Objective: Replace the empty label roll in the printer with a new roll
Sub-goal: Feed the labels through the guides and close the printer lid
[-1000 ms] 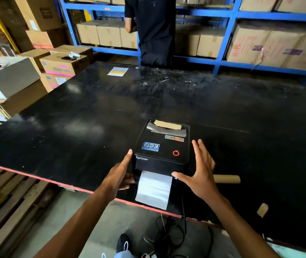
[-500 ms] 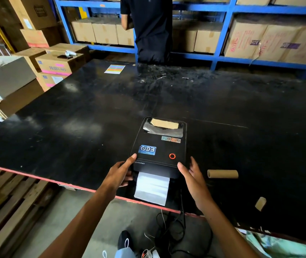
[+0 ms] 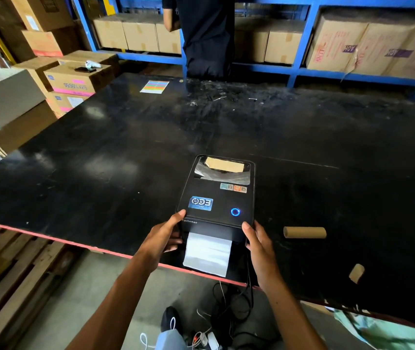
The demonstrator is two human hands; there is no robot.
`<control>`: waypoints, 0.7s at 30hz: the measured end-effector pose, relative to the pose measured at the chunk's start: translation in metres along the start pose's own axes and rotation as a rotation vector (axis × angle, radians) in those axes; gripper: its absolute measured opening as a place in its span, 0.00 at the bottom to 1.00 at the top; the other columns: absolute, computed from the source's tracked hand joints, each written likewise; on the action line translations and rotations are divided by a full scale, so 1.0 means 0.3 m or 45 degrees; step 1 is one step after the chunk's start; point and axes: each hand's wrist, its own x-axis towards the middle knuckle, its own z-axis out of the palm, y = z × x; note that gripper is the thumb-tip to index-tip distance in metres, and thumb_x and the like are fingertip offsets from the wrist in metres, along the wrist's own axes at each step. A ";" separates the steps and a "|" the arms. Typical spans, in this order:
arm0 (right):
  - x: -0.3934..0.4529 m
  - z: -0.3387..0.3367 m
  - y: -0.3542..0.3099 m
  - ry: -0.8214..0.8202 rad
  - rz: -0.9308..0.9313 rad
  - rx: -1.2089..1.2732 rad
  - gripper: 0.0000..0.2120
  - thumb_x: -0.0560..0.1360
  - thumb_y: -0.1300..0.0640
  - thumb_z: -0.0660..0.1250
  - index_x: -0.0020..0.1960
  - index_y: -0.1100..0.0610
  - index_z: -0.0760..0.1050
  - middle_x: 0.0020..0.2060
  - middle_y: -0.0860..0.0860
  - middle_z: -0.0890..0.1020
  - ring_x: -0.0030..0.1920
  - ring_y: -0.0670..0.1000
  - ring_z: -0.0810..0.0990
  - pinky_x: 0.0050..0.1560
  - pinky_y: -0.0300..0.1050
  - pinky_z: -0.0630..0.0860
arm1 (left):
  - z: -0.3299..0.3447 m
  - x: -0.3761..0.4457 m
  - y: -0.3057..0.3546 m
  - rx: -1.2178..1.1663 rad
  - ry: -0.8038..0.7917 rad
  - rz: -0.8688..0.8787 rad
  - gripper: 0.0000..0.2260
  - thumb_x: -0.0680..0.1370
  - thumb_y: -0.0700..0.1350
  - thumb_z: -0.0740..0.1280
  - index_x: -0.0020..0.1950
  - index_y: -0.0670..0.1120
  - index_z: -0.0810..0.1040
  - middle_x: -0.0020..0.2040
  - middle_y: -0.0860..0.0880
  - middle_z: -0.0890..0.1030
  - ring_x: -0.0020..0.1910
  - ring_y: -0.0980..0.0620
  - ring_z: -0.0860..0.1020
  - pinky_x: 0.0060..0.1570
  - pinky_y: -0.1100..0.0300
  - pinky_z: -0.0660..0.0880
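Note:
A black label printer (image 3: 216, 195) stands near the front edge of the black table (image 3: 100, 160), lid down, its round button glowing blue. White label paper (image 3: 207, 251) hangs out of its front slot. A brown piece shows through the lid's rear window. My left hand (image 3: 163, 236) grips the printer's front left corner, thumb on the lid. My right hand (image 3: 257, 238) holds the front right corner. An empty cardboard core (image 3: 304, 232) lies on the table right of the printer.
A small cardboard piece (image 3: 356, 273) lies at the right front. A coloured sheet (image 3: 154, 86) lies at the far side. A person in black (image 3: 206, 34) stands by blue shelving with boxes. Cables (image 3: 234, 306) hang below the table edge; pallets sit at left.
Both hands closed in from beside the printer onto its front corners. The button's light turned from red to blue.

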 end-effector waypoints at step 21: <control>0.001 -0.008 -0.004 -0.030 -0.008 -0.015 0.12 0.77 0.52 0.62 0.60 0.48 0.73 0.55 0.42 0.79 0.55 0.40 0.77 0.57 0.41 0.71 | 0.004 0.020 -0.018 -0.021 0.016 0.058 0.34 0.59 0.72 0.67 0.48 0.44 0.81 0.46 0.45 0.85 0.46 0.46 0.82 0.42 0.56 0.76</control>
